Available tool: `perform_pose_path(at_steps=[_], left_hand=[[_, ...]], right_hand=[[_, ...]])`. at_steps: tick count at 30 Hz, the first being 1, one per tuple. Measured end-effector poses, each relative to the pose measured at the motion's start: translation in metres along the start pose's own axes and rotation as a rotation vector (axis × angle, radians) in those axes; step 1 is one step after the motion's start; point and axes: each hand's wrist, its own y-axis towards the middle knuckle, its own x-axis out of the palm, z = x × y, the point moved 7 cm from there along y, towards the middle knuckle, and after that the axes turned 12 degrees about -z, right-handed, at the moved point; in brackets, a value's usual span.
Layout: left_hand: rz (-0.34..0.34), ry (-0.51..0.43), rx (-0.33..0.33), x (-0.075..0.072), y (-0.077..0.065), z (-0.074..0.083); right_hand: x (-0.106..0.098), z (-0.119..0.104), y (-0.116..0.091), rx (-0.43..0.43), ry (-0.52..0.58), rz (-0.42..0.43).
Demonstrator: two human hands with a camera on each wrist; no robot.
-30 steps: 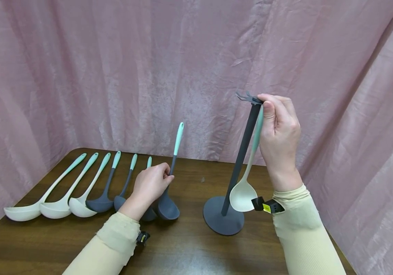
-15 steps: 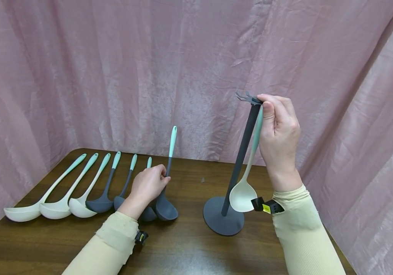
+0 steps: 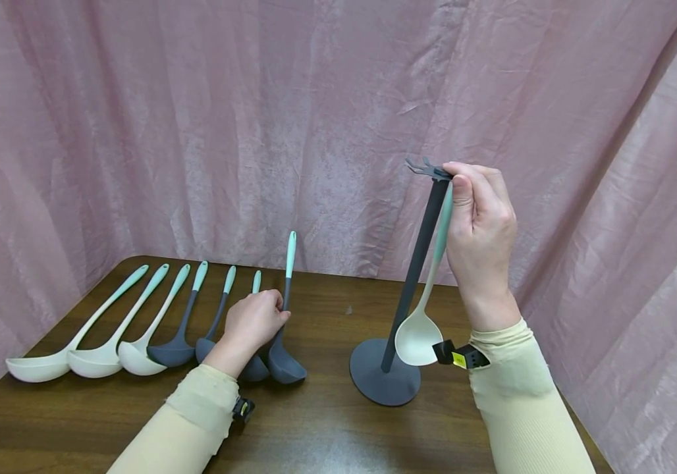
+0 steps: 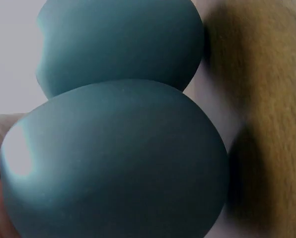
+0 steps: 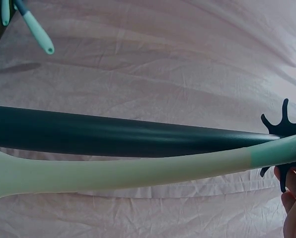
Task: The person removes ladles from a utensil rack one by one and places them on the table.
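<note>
My left hand (image 3: 253, 320) pinches the dark grey shaft of a ladle (image 3: 286, 366) with a mint handle, which leans upright with its bowl low over the table. Two dark rounded bowls (image 4: 113, 163) fill the left wrist view, close beside the wood. On the right, my right hand (image 3: 483, 230) pinches the mint handle's top end of a cream ladle (image 3: 417, 337), right at the hooked crown (image 5: 285, 119) of a dark stand (image 3: 414, 283). That ladle hangs bowl down along the pole; its tip is hidden by the fingers.
Several ladles lie in a row to the left, cream ones (image 3: 92, 361) outermost, dark grey ones (image 3: 174, 350) nearer my left hand. The stand's round base (image 3: 374, 378) sits on the wooden table (image 3: 326, 428). A pink curtain (image 3: 338, 131) hangs behind and at both sides.
My left hand and the dark ladle have shifted slightly left, and the ladle's handle end has come down and left. My right hand, the cream ladle and the stand have stayed in place.
</note>
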Motion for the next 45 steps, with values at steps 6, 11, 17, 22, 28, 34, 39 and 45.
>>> perform_pose_path(at_steps=[6,11,17,22,28,34,39,45], left_hand=[[-0.067,0.027,-0.016,0.005,0.000,-0.002],[-0.089,0.042,-0.019,0.008,0.001,-0.003],[-0.126,0.071,-0.025,0.011,0.001,-0.004],[-0.151,0.098,-0.025,0.013,0.001,-0.004],[-0.173,0.122,-0.022,0.015,0.002,-0.006],[-0.226,0.138,-0.043,0.021,0.004,-0.010],[-0.264,0.143,-0.061,0.025,0.005,-0.010],[-0.282,0.166,-0.056,0.025,0.007,-0.006]], right_hand=[[0.002,0.016,-0.001,0.006,-0.013,0.000],[-0.001,0.003,0.000,0.000,-0.010,0.002],[-0.001,0.008,-0.001,0.003,-0.021,0.006],[0.000,0.022,-0.001,0.002,-0.029,0.008],[-0.001,0.012,-0.001,0.000,-0.020,0.008],[-0.002,0.001,-0.001,0.018,-0.002,0.001],[-0.003,-0.001,-0.002,0.010,0.013,-0.003],[-0.006,-0.003,-0.001,0.005,0.010,0.008]])
